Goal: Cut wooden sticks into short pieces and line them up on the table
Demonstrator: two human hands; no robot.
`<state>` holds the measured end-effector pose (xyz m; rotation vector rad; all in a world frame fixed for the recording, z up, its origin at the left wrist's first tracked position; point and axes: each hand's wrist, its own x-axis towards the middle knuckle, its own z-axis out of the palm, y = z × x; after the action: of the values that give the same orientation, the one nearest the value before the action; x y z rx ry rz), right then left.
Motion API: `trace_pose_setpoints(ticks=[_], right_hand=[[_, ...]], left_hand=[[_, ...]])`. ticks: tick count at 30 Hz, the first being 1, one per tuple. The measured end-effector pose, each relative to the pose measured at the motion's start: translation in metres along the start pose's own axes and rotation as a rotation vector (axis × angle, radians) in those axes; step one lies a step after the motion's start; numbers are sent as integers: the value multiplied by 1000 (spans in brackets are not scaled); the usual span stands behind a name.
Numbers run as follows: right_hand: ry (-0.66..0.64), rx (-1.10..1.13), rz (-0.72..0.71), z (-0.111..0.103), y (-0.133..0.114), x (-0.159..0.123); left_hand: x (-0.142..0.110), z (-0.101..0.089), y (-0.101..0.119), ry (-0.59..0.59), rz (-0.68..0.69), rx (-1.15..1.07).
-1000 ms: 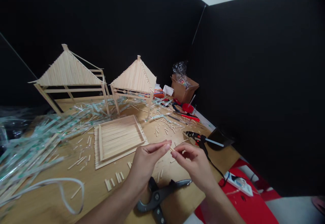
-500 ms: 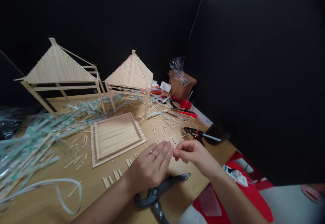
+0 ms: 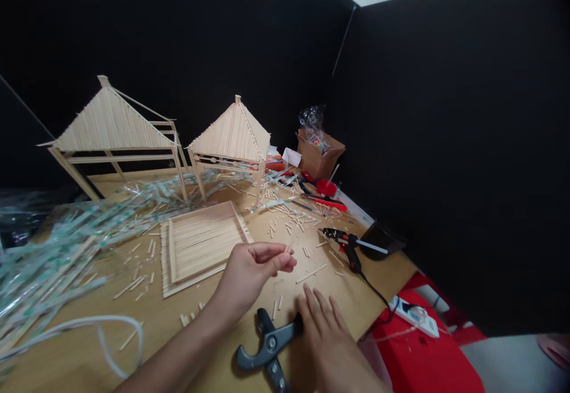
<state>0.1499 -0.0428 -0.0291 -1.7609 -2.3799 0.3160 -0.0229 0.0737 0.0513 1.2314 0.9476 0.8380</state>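
Note:
My left hand (image 3: 249, 277) is closed in a pinch on a short wooden stick (image 3: 288, 249), held above the table. How many pieces are in the pinch, I cannot tell. My right hand (image 3: 327, 336) lies palm down with fingers stretched, over one end of a dark grey hand cutter (image 3: 271, 345) with a hooked jaw. Whether it presses on the cutter or only covers it is hidden. Just beyond the fingertips lies a longer thin stick (image 3: 312, 273). A shallow tray of glued sticks (image 3: 200, 241) is behind my left hand.
Two stick-built roofed models (image 3: 113, 120) stand at the back. Plastic wrappers (image 3: 120, 209) cover the left side, near a white cable (image 3: 89, 320). To the right are a hot glue gun (image 3: 345, 241), a black container (image 3: 383, 238) and a cardboard box (image 3: 316, 152). Cut sticks lie scattered.
My hands, together before, have moved apart. The left now shows the short stick in its pinch; the right has come down and toward me, opening over the cutter's end.

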Motion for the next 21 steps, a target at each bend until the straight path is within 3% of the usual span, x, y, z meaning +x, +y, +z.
trace_pose_setpoints(ticks=[2,5,9,12,14,18,21], right_hand=[[-82,-109,-28,21,0,-6],[-153,-121,-40,29,1,-6],[-132,-140,-9,10,-6,2],[-116,6,46,-11,-10,4],[-16,113,70,-26,-6,2],[336,246,50,-52,16,-8],[464,197,24,-69,34,-11]], left_hand=[[-1,-1,2,-32,-27,-50],[-3,-1,4,-13,3,-69],[-8,0,7,59,110,-60],[-12,-2,10,75,183,29],[-13,-4,11,65,218,77],[-12,-10,7,-2,283,130],[-12,-9,4,-108,317,166]])
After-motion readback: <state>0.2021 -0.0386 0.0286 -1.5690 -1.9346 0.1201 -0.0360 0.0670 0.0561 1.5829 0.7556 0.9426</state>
